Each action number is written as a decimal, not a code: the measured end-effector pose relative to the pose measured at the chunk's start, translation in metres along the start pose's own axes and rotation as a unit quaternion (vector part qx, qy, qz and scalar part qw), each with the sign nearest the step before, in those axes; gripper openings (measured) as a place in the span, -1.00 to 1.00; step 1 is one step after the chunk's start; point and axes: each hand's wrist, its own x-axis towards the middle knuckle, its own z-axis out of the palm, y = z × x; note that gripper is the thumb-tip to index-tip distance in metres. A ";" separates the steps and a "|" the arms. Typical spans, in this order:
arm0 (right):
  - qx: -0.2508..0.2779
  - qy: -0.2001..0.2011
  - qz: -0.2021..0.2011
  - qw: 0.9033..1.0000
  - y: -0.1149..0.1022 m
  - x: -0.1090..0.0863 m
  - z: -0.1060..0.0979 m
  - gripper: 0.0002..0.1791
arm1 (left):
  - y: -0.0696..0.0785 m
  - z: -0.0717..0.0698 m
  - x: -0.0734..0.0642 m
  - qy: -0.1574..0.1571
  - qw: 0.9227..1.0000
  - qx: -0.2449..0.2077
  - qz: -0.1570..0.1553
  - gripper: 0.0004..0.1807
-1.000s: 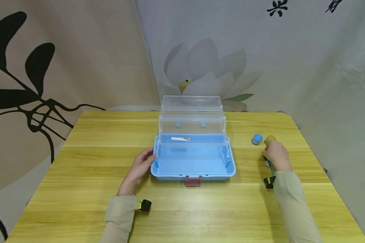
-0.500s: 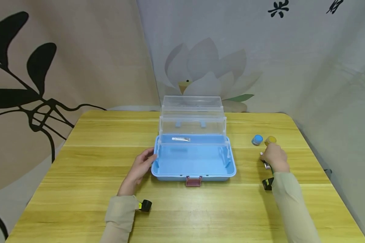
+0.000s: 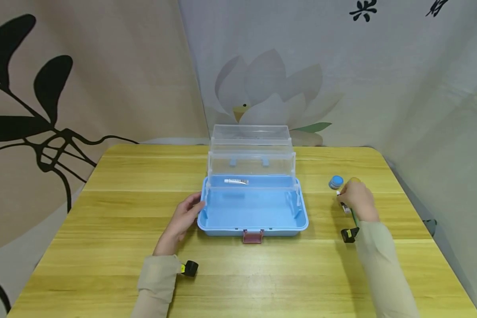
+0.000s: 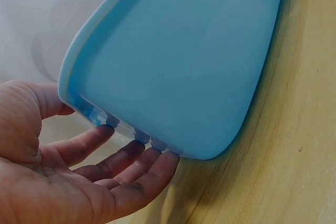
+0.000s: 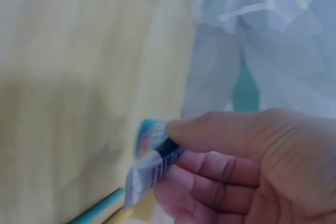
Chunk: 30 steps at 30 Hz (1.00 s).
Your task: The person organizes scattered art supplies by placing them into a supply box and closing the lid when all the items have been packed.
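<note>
In the head view my left hand (image 3: 184,216) rests against the left side of a light blue plastic box (image 3: 251,214) with a clear tiered upper part raised. The left wrist view shows its loosely bent fingertips (image 4: 169,158) touching the box's side wall. On the right, my right hand (image 3: 358,201) pinches a small paint tube (image 5: 152,171) between thumb and fingers; the tube has a white and dark label. Another small paint tube (image 3: 236,181) lies in the box's clear tray. A blue-lidded jar (image 3: 335,182) stands just beyond my right hand.
A yellow-lidded jar (image 3: 355,179) is mostly hidden behind my right hand. A thin teal stick (image 5: 100,205) lies below the held tube. The box's reddish latch (image 3: 252,237) hangs at its front. A printed curtain (image 3: 270,79) stands behind the wooden table (image 3: 151,172).
My right hand has lifted the paint tube and shifted slightly left and away from me, now covering most of the yellow-lidded jar. My left hand has stayed at the box.
</note>
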 end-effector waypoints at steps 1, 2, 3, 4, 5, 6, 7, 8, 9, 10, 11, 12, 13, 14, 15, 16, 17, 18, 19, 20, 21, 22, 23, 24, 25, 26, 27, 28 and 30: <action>0.000 -0.002 -0.004 1.000 -0.003 0.000 -0.003 -0.71 | 0.000 0.000 0.000 0.000 1.000 0.000 0.000 -0.51; 0.000 -0.004 -0.009 1.000 -0.007 0.000 -0.006 -0.71 | 0.000 0.000 0.000 -0.001 1.000 0.001 0.001 -0.51; 0.001 -0.006 -0.012 1.000 -0.010 0.000 -0.008 -0.71 | 0.000 0.000 0.000 0.000 1.000 0.002 0.002 -0.51; 0.001 -0.008 -0.014 1.000 -0.013 0.000 -0.010 -0.72 | 0.000 0.000 0.000 0.000 1.000 0.001 0.002 -0.51; 0.000 -0.011 -0.016 1.000 -0.016 -0.001 -0.013 -0.75 | 0.000 0.000 0.000 0.000 1.000 0.002 0.002 -0.51; -0.004 -0.010 -0.021 1.000 -0.019 -0.001 -0.015 -0.80 | 0.000 0.000 0.000 -0.001 1.000 0.003 0.002 -0.50; -0.006 -0.009 -0.026 1.000 -0.023 -0.001 -0.017 -0.83 | 0.000 0.000 0.000 -0.001 1.000 0.003 0.001 -0.50; -0.006 -0.008 -0.030 1.000 -0.026 -0.001 -0.019 -0.83 | 0.000 0.000 0.000 -0.001 1.000 0.003 0.000 -0.50; -0.007 -0.007 -0.034 0.999 -0.029 -0.001 -0.021 -0.83 | 0.000 0.000 0.000 -0.001 1.000 0.002 -0.001 -0.50; -0.009 -0.005 -0.038 0.999 -0.033 -0.001 -0.023 -0.82 | 0.000 0.000 0.001 -0.001 1.000 0.002 -0.002 -0.50; -0.010 -0.002 -0.044 0.999 -0.037 -0.001 -0.024 -0.81 | 0.001 0.000 0.000 -0.002 1.000 0.003 -0.003 -0.50; -0.011 0.004 -0.051 0.999 -0.042 0.000 -0.026 -0.80 | 0.001 -0.001 0.000 -0.002 1.000 0.003 -0.004 -0.50; -0.012 0.007 -0.057 0.998 -0.046 0.000 -0.028 -0.79 | 0.001 -0.001 0.000 -0.001 1.000 0.003 -0.004 -0.50; -0.014 0.011 -0.062 0.998 -0.052 0.001 -0.030 -0.78 | 0.001 -0.001 0.000 -0.001 1.000 0.003 -0.005 -0.49; -0.016 0.014 -0.067 0.997 -0.057 0.001 -0.032 -0.78 | 0.001 -0.001 0.000 -0.001 1.000 0.003 -0.005 -0.49; -0.018 0.018 -0.072 0.997 -0.062 0.002 -0.034 -0.78 | 0.001 0.000 0.000 0.000 1.000 0.004 -0.004 -0.49; -0.020 0.021 -0.076 0.997 -0.068 0.002 -0.036 -0.78 | 0.001 0.000 0.000 0.000 1.000 0.004 -0.004 -0.49; -0.022 0.022 -0.080 0.996 -0.073 0.003 -0.037 -0.78 | 0.001 0.000 0.000 0.001 1.000 0.004 -0.004 -0.49; -0.025 0.022 -0.084 0.996 -0.079 0.004 -0.039 -0.78 | 0.001 0.000 0.000 0.001 1.000 0.004 -0.003 -0.49; -0.026 0.021 -0.088 0.996 -0.085 0.004 -0.040 -0.79 | 0.001 0.000 0.000 0.001 1.000 0.005 -0.003 -0.49; -0.026 0.020 -0.092 0.995 -0.090 0.004 -0.040 -0.79 | 0.001 0.000 0.000 0.001 1.000 0.005 -0.002 -0.49; -0.026 0.019 -0.096 0.995 -0.095 0.005 -0.041 -0.79 | 0.001 0.000 0.000 0.001 1.000 0.005 -0.002 -0.50; -0.027 0.020 -0.103 0.994 -0.101 0.006 -0.041 -0.80 | 0.001 0.000 0.000 0.001 1.000 0.006 -0.002 -0.50; -0.028 0.020 -0.108 0.994 -0.106 0.006 -0.041 -0.80 | 0.001 0.000 0.000 0.001 1.000 0.007 -0.001 -0.50; -0.028 0.021 -0.115 0.993 -0.111 0.007 -0.041 -0.81 | 0.001 0.000 0.000 0.001 1.000 0.007 -0.001 -0.50; -0.029 0.024 -0.122 0.992 -0.116 0.008 -0.040 -0.81 | 0.001 0.000 0.000 0.001 1.000 0.007 0.000 -0.50; -0.029 0.025 -0.129 0.991 -0.120 0.009 -0.039 -0.82 | 0.001 0.000 0.000 0.001 1.000 0.007 0.000 -0.50; -0.032 0.027 -0.136 0.990 -0.124 0.010 -0.038 -0.82 | 0.000 0.000 0.000 0.001 1.000 0.007 0.001 -0.50; -0.038 0.029 -0.146 0.988 -0.132 0.012 -0.035 -0.83 | 0.000 0.000 0.000 0.000 1.000 0.006 0.001 -0.50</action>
